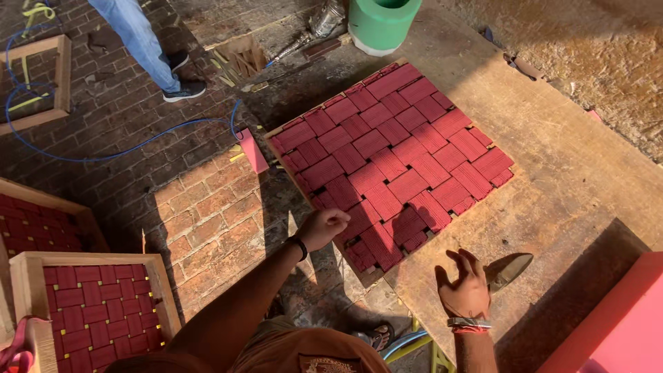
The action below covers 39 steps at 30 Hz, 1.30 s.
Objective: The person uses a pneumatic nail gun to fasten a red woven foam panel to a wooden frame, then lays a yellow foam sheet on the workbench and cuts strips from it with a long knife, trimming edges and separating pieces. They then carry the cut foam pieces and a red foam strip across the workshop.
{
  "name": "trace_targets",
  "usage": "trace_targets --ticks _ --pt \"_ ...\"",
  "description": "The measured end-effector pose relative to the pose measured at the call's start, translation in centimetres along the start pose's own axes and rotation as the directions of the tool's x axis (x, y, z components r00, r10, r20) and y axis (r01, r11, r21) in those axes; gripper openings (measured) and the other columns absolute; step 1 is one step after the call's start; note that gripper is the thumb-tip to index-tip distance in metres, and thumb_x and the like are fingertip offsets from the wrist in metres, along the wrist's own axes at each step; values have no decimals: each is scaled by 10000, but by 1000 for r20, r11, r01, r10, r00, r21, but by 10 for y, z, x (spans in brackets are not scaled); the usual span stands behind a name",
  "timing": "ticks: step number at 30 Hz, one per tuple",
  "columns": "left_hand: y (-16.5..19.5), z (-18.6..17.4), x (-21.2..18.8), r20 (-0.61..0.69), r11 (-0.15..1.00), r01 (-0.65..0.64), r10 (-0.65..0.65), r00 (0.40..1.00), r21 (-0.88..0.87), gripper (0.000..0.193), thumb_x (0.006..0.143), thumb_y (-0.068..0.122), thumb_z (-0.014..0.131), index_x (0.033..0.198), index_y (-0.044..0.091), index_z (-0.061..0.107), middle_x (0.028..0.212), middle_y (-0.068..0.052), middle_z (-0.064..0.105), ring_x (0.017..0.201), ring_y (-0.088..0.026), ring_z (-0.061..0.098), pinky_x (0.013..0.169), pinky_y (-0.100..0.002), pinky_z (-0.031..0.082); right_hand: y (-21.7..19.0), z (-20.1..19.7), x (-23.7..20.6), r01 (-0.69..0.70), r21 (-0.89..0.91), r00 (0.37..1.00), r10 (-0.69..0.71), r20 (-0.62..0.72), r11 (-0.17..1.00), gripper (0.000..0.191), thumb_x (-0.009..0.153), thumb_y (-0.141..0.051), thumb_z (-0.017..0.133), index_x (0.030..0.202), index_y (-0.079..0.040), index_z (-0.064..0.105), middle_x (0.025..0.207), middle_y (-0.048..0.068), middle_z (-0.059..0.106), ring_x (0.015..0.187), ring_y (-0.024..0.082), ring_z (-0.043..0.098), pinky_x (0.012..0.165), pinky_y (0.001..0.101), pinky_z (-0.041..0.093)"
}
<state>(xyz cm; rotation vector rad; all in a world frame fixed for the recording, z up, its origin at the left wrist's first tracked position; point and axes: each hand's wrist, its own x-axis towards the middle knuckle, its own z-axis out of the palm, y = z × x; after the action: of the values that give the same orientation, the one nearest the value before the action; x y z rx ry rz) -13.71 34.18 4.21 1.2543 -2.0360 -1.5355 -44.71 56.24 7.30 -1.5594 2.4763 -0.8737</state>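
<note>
A square wooden frame woven with red webbing straps (pixel 394 155) lies on a wooden board (pixel 566 186). My left hand (pixel 323 226) is curled at the frame's near left edge, touching the webbing there; whether it grips a strap I cannot tell. A dark band sits on that wrist. Open, with its fingers spread and nothing in them, my right hand (pixel 467 284) hovers over the board just below the frame's near corner. Right beside it on the board is a dark pointed metal tool (pixel 507 269).
Two more red-woven frames (pixel 97 311) stand at the lower left on the brick floor. Another person's legs in jeans (pixel 141 41) are at the top left, beside a blue hose (pixel 103 155). A green bucket (pixel 382 21) stands at the top. A pink block (pixel 608 324) fills the lower right.
</note>
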Motion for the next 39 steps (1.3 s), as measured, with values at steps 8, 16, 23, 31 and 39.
trace_targets --ticks 8,16,23,31,39 --pt "-72 -138 -44 -81 961 -41 20 997 -273 311 989 253 646 1202 34 703 1123 -127 751 1046 -234 721 926 -387 604 -183 113 36 29 -81 967 -7 253 996 478 824 -402 785 1259 -216 714 1524 123 520 1086 338 703 984 477 571" --pt "-100 -213 -18 -95 942 27 -62 994 -334 310 960 214 616 1184 26 721 1082 -93 751 1013 -188 714 928 -358 578 -233 141 86 -80 -28 923 85 376 996 918 797 -506 776 1558 -222 348 1609 124 386 1384 375 505 1086 516 493" --pt "-96 -247 53 -2 927 65 -71 997 -370 303 935 181 620 1179 22 701 1046 -88 755 941 -187 708 877 -357 569 -246 126 233 -155 -2 967 152 204 988 1161 716 -589 805 1619 -196 189 1687 190 172 1485 443 317 1090 568 447" --pt "-90 -291 159 46 948 56 -43 998 -314 292 968 207 632 1169 12 713 1063 -108 754 958 -196 711 873 -380 603 -246 167 355 -356 -307 693 469 548 883 1260 639 -550 917 1639 -377 171 1725 163 -68 1561 489 -58 1155 716 270" --pt "-99 -348 280 107 999 -33 36 994 -31 278 987 231 678 1225 90 709 1234 -91 716 1181 -218 668 975 -379 559 -249 281 341 -423 -446 693 599 401 788 1212 620 -824 745 1608 -457 147 1719 176 -96 1544 463 -96 1040 873 200"
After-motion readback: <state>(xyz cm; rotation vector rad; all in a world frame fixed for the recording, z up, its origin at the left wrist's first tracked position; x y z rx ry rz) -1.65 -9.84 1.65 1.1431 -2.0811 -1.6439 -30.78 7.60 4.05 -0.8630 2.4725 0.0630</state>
